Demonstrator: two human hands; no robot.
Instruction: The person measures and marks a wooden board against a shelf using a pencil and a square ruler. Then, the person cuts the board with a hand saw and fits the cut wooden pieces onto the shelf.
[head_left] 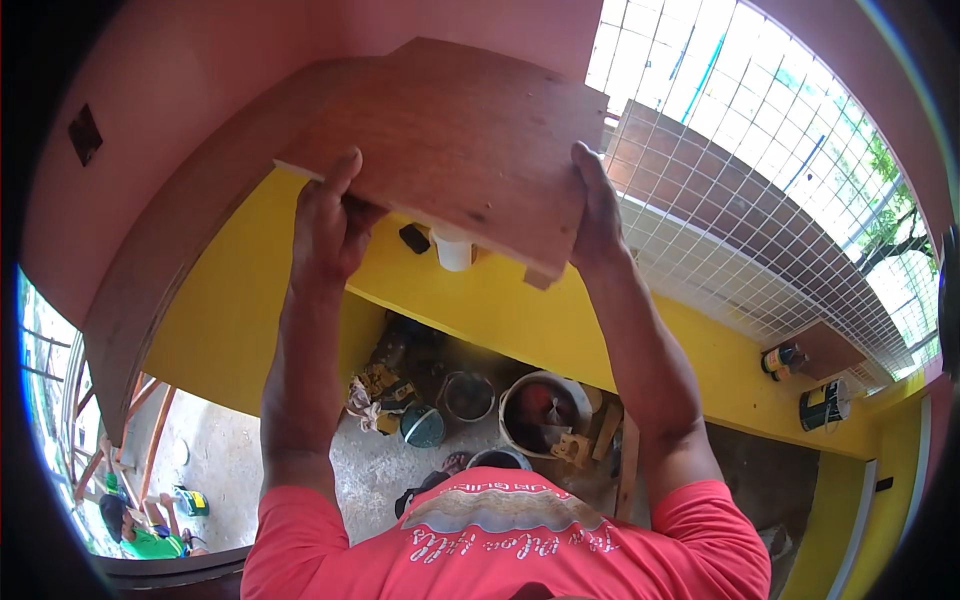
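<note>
A reddish-brown wooden board point(460, 150) is held up in front of me above a yellow counter point(470, 315). My left hand point(335, 225) grips its near left edge, the thumb on top and the fingers curled beneath. At the board's right end, my right hand point(598, 205) clasps the edge, its thumb upward; the other fingers are mostly hidden. A short wooden piece point(543, 278) shows under the near right corner. Beneath the near edge stand a white container point(453, 250) and a small black object point(414, 238), both on the counter.
White wire mesh point(740, 190) covers the window at right. A dark bottle point(783, 360) and a paint can point(824, 405) stand at the counter's right end. Below are a large bucket point(545, 410) and a smaller pail point(422, 425). A person in green point(150, 535) is at lower left.
</note>
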